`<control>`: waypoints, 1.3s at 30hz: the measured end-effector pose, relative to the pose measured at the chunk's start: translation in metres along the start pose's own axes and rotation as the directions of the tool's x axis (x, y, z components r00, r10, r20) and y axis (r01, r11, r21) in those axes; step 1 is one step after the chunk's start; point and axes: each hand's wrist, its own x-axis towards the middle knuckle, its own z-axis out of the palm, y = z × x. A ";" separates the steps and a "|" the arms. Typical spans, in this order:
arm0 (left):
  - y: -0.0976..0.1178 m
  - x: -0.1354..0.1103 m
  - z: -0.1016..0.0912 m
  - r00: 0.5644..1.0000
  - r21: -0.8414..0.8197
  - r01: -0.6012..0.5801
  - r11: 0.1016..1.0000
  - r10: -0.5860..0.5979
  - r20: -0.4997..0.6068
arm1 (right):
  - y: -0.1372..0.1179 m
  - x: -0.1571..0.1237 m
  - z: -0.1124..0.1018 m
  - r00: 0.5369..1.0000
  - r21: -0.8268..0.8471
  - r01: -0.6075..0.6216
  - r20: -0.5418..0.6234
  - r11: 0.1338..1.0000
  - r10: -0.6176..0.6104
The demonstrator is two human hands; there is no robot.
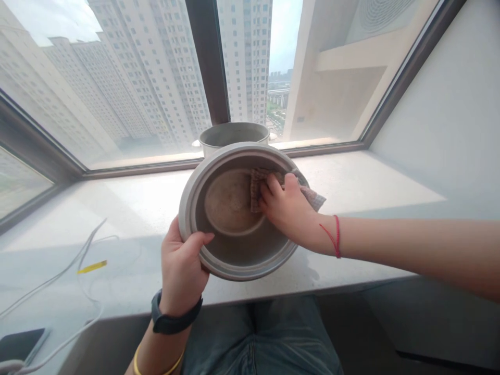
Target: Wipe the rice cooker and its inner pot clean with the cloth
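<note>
A round grey metal pot point(234, 255) is tilted so that its inside faces me, above the front part of the white windowsill. My left hand point(185, 265) grips its rim at the lower left, thumb over the edge and the other fingers behind, out of sight. Inside the pot, my right hand point(287, 205) presses a checked cloth point(258, 190) against the right part of the inner wall and bottom. A corner of the cloth hangs over the right rim. Behind stands a second light-coloured pot point(234, 135) with side handles, partly covered by the first.
The sill point(148, 203) runs along large windows with a dark frame point(211, 62). On the left lie a white cable point(50, 281) and a yellow strip point(92, 267). A dark flat device point(23, 344) sits at the lower left corner. A wall point(441, 114) bounds the right side.
</note>
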 end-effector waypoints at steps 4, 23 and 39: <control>0.004 -0.004 0.005 0.998 -0.046 -0.058 0.997 0.057 -0.022 | -0.030 -0.014 -0.001 0.991 0.349 0.090 0.058 0.933 -0.117; -0.007 -0.013 0.017 0.995 -0.084 0.033 0.996 -0.040 -0.088 | -0.023 -0.008 0.008 0.976 0.266 -0.215 0.041 0.940 0.212; -0.003 -0.001 -0.001 0.975 -0.026 0.221 0.975 -0.220 0.040 | -0.012 -0.103 -0.016 0.992 0.568 0.129 -0.087 0.813 -0.096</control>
